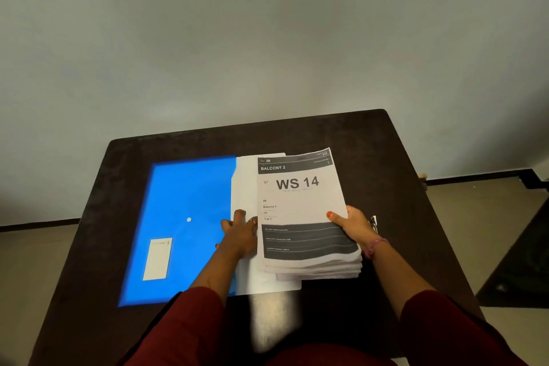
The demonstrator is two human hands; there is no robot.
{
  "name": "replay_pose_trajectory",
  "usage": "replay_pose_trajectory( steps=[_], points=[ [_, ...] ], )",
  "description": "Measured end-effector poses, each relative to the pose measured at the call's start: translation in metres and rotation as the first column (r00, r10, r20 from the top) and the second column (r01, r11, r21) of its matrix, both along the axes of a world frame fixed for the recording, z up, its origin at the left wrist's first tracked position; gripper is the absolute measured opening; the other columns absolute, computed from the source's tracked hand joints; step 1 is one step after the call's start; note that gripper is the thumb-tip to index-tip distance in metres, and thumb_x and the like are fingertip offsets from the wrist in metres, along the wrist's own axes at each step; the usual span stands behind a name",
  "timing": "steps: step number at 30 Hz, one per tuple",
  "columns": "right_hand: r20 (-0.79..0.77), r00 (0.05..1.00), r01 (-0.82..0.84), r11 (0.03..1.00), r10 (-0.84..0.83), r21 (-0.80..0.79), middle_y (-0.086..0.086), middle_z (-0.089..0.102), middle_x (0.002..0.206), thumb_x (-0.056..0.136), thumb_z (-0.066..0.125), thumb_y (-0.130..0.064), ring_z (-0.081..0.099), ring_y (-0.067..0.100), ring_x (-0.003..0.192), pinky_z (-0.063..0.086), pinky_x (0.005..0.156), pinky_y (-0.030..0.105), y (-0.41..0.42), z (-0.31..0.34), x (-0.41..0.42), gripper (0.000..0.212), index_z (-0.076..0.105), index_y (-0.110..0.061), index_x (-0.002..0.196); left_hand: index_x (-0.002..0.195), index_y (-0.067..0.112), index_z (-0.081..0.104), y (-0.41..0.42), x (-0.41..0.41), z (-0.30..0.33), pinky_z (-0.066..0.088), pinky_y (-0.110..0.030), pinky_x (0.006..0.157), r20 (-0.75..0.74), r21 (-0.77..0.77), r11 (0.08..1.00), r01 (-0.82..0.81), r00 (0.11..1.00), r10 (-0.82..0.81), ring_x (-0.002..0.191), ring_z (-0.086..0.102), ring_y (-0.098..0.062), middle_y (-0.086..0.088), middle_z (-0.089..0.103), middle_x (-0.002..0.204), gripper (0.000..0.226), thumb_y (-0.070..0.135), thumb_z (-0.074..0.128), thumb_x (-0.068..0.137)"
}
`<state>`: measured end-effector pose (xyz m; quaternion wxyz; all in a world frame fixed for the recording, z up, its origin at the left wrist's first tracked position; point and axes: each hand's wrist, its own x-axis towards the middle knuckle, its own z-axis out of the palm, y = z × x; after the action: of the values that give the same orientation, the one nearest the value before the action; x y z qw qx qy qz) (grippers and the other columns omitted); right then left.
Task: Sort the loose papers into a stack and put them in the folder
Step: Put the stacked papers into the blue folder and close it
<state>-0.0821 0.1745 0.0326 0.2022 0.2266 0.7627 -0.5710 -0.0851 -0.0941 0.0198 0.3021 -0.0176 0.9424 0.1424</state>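
Evidently stacking is complete: papers (303, 217) sit squared at frame centre, gripped by right hand (352, 224). Left hand (239, 232), fingers spread, rests on folder (184, 217) at centre-left. Insertion remains outstanding.

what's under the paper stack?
The paper stack sits partly over a white flap beside the blue folder, and the dark table. Anything else beneath is covered.
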Motion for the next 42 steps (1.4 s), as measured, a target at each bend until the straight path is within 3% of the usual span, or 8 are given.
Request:
replay_pose_trajectory(
  steps=[4, 7, 10, 14, 20, 26, 33, 42],
  points=[
    [-0.013, 1.0, -0.021, 0.993, 0.023, 0.114, 0.014, 0.059, 0.127, 0.092, 0.062, -0.02, 0.058, 0.025, 0.105, 0.046, 0.087, 0.031, -0.001, 0.001, 0.0, 0.042, 0.051, -0.002, 0.128, 0.146, 0.028, 0.028, 0.0, -0.003, 0.005, 0.023, -0.044, 0.108, -0.048, 0.028, 0.999, -0.038, 0.998, 0.039, 0.132, 0.02, -0.033, -0.006, 0.021, 0.147, 0.054, 0.01, 0.028, 0.095],
    [0.0, 0.999, -0.035, 0.973, 0.036, 0.227, 0.015, 0.056, 0.13, 0.091, 0.063, -0.022, 0.055, 0.03, 0.116, 0.044, 0.093, 0.035, -0.006, 0.003, -0.003, 0.05, 0.042, -0.002, 0.132, 0.145, 0.025, 0.027, 0.004, -0.002, 0.003, 0.017, -0.04, 0.103, -0.073, 0.056, 0.997, -0.056, 0.996, 0.06, 0.135, 0.02, -0.023, -0.005, 0.027, 0.143, 0.046, 0.028, 0.026, 0.099],
    [0.041, 0.998, -0.065, 0.951, 0.055, 0.301, 0.017, 0.054, 0.132, 0.094, 0.059, -0.022, 0.054, 0.034, 0.119, 0.044, 0.097, 0.036, -0.012, 0.004, -0.005, 0.053, 0.035, -0.001, 0.136, 0.143, 0.034, 0.024, 0.011, 0.005, 0.0, 0.026, -0.056, 0.104, -0.073, 0.028, 0.995, -0.097, 0.992, 0.098, 0.132, 0.019, -0.025, -0.003, 0.025, 0.143, 0.058, 0.058, 0.021, 0.09],
    [0.04, 0.997, -0.072, 0.92, 0.062, 0.384, 0.02, 0.05, 0.135, 0.095, 0.056, -0.025, 0.052, 0.036, 0.12, 0.045, 0.098, 0.04, -0.019, -0.002, -0.004, 0.053, 0.034, 0.0, 0.136, 0.148, 0.035, 0.016, 0.019, 0.01, 0.002, 0.026, -0.071, 0.1, -0.04, -0.008, 0.988, -0.152, 0.988, 0.152, 0.131, 0.015, -0.03, 0.003, 0.012, 0.148, 0.058, 0.052, 0.036, 0.096],
    [0.066, 0.988, -0.152, 0.807, 0.139, 0.571, 0.021, 0.036, 0.144, 0.095, 0.054, -0.029, 0.041, 0.036, 0.13, 0.039, 0.104, 0.04, -0.019, 0.002, -0.005, 0.062, 0.027, -0.001, 0.143, 0.149, 0.035, 0.016, 0.025, 0.01, 0.004, 0.021, -0.074, 0.1, -0.029, -0.003, 0.98, -0.2, 0.979, 0.2, 0.133, 0.014, -0.031, 0.002, 0.01, 0.151, 0.058, 0.049, 0.037, 0.097],
    [0.014, 0.978, -0.173, 0.767, 0.209, 0.618, 0.016, 0.037, 0.144, 0.095, 0.054, -0.03, 0.04, 0.033, 0.13, 0.039, 0.104, 0.039, -0.016, 0.005, -0.008, 0.06, 0.029, -0.005, 0.144, 0.141, 0.027, 0.035, 0.039, 0.001, 0.01, 0.011, -0.067, 0.108, -0.086, 0.055, 0.937, -0.344, 0.934, 0.347, 0.133, 0.019, -0.032, -0.007, 0.024, 0.146, 0.049, 0.041, 0.043, 0.095],
    [-0.107, 0.988, -0.033, 0.822, 0.113, 0.569, 0.016, 0.047, 0.135, 0.095, 0.053, -0.026, 0.05, 0.031, 0.119, 0.045, 0.097, 0.038, -0.01, -0.003, -0.014, 0.042, 0.05, -0.007, 0.133, 0.127, 0.02, 0.056, 0.042, -0.016, 0.016, 0.031, -0.042, 0.098, -0.124, 0.192, 0.835, -0.515, 0.832, 0.541, 0.122, 0.034, -0.029, -0.007, 0.05, 0.13, 0.037, 0.034, 0.048, 0.094],
    [-0.271, 0.962, 0.161, 0.861, -0.028, 0.482, 0.014, 0.059, 0.121, 0.093, 0.057, -0.02, 0.058, 0.027, 0.105, 0.048, 0.086, 0.031, -0.006, -0.013, -0.018, 0.026, 0.062, -0.007, 0.116, 0.108, 0.016, 0.064, 0.045, -0.019, 0.013, 0.032, -0.04, 0.091, -0.192, 0.345, 0.737, -0.581, 0.725, 0.661, 0.106, 0.052, -0.023, -0.004, 0.062, 0.113, 0.022, 0.029, 0.054, 0.093]
  ],
)
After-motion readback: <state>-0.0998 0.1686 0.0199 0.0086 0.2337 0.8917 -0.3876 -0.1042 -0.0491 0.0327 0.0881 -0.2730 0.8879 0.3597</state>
